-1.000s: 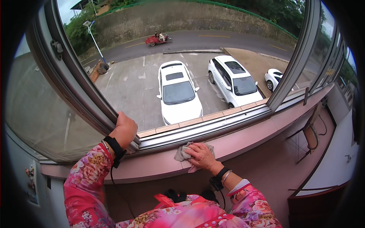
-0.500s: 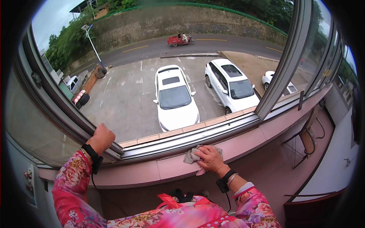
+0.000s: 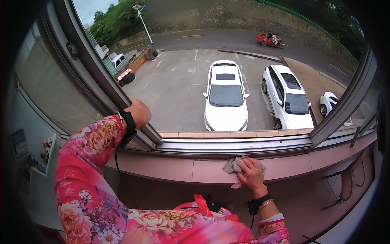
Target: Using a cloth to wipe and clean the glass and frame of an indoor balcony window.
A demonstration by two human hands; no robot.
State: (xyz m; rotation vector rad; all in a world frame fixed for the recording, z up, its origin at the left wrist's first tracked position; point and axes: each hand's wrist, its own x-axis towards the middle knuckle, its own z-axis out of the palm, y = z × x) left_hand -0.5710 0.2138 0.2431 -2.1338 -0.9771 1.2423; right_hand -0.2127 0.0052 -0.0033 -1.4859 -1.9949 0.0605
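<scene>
Right hand: the hand lies palm down, fingers slightly bent and close together, holding a bunched grey cloth against the sill.
Grey cloth: under the right hand's fingers, crumpled folds spilling out to their left and a little to the right; a pink bit of fabric pokes out at the hand's lower left, whether part of the same cloth cannot tell.
Left hand: the hand is bent at the edge of the window sash; fingers mostly hidden, so cannot tell how tightly they close.
Sill: pink ledge beneath the right hand, running off to both sides of it.
Window track: metal rails just beyond the right hand, below and to the right of the left hand.
Wrists: a dark band behind the left hand, another dark band behind the right.
Sleeves: pink floral, leading back from both hands.
Outside: white sedan well beyond the right hand; white SUV farther right; red three-wheeler on the road beyond them.
Indoors: chair well to the right hand's right.
</scene>
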